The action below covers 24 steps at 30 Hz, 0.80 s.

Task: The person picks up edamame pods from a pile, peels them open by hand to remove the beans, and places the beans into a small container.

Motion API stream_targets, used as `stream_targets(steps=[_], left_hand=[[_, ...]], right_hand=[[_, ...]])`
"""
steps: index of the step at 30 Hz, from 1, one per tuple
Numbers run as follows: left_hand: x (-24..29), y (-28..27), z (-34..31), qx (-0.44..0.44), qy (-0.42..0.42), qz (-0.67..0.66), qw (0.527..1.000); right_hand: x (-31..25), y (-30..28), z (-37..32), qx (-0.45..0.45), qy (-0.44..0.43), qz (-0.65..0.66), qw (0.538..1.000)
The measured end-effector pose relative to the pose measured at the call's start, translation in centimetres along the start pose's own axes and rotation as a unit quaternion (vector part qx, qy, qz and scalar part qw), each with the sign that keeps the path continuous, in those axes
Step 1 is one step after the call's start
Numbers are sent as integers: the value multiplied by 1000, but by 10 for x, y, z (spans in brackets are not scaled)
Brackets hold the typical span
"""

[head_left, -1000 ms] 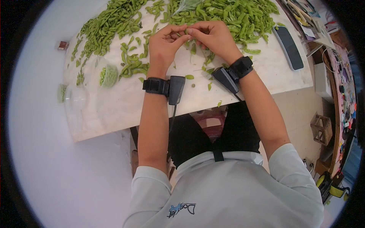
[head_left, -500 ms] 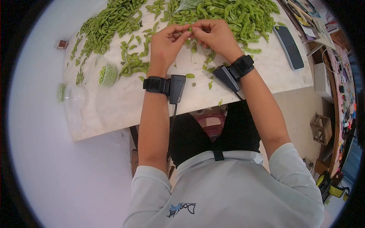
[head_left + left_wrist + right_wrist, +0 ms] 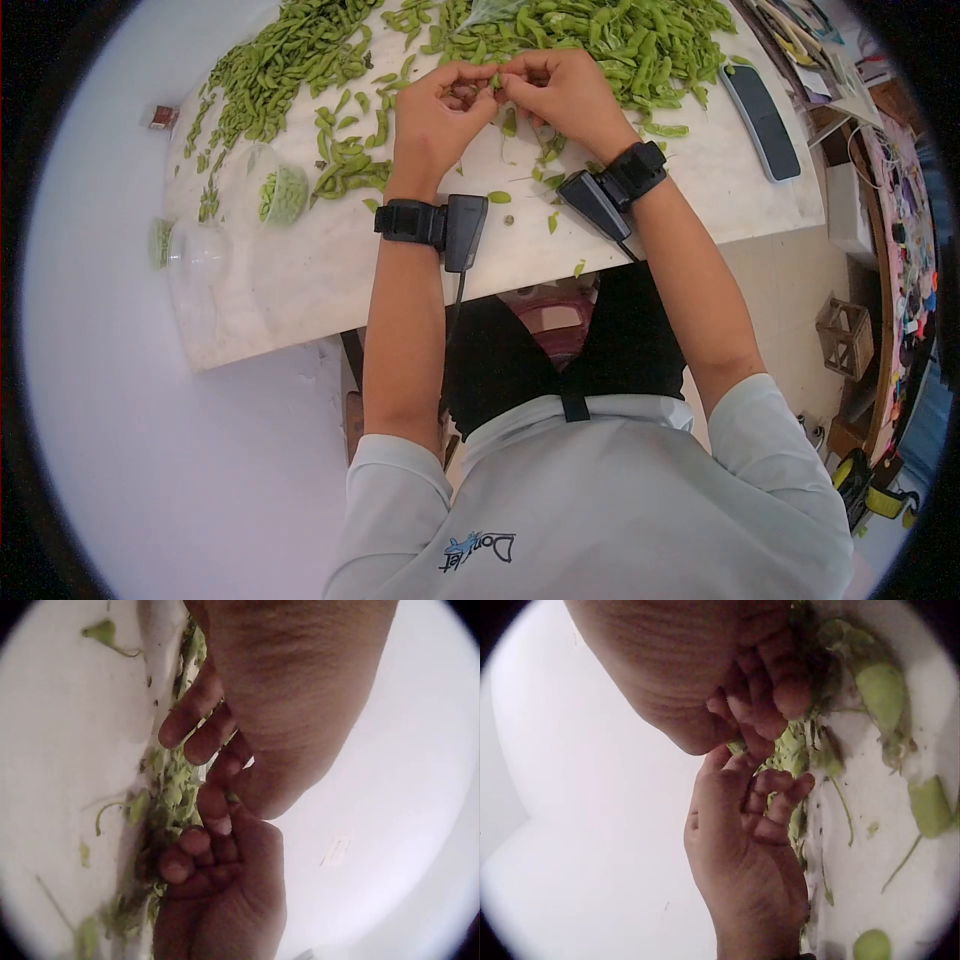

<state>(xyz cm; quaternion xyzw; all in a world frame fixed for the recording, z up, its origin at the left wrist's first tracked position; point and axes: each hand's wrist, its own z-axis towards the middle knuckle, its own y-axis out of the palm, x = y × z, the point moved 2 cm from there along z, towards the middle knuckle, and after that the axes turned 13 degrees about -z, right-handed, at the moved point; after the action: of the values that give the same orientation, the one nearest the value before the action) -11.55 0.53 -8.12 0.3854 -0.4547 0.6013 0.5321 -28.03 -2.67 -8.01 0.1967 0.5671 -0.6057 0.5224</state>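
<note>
Both hands meet over the table, fingertips together. The left hand [image 3: 432,125] and the right hand [image 3: 572,100] pinch a small green pod [image 3: 495,82] between thumbs and index fingers. In the right wrist view only a bit of the pod [image 3: 736,745] shows between the fingertips; the fingers hide the rest. A large heap of green pods [image 3: 650,50] lies beyond the right hand, another heap [image 3: 290,75] at the far left. A smaller group of pods [image 3: 350,170] lies left of the left hand.
A clear cup with shelled green beans [image 3: 285,196] lies left on the white table [image 3: 300,290]. Another container with beans [image 3: 162,243] is at the left edge. A phone [image 3: 762,125] lies on the right, and loose pods and scraps [image 3: 499,198] are scattered near the wrists.
Over the last second both hands have shifted only slightly, staying together at the fingertips. The green pod between them shows a little differently.
</note>
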Motion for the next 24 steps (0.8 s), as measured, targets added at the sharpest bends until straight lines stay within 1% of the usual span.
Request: stream_targets(steps=[4, 6, 9, 12, 16, 18, 21, 24], left_hand=[[2, 1, 0, -3, -3, 0, 1000], [5, 3, -1, -3, -6, 6, 1000], [11, 6, -1, -1, 14, 80, 997], [2, 4, 2, 4, -1, 81, 997], [0, 4, 3, 11, 29, 56, 998], [5, 6, 3, 17, 36, 44, 998], [7, 5, 4, 31, 83, 77, 993], [-1, 3, 5, -9, 74, 45, 996]], right_hand=[[-2, -1, -1, -17, 19, 13, 1000], [1, 1, -1, -8, 1, 0, 1000], [4, 3, 0, -2, -11, -25, 1000], [5, 4, -1, -8, 1, -29, 1000], [-1, 2, -2, -32, 18, -10, 999], [2, 4, -1, -23, 23, 29, 999], [5, 6, 0, -18, 26, 54, 998], [5, 6, 0, -18, 24, 60, 998]])
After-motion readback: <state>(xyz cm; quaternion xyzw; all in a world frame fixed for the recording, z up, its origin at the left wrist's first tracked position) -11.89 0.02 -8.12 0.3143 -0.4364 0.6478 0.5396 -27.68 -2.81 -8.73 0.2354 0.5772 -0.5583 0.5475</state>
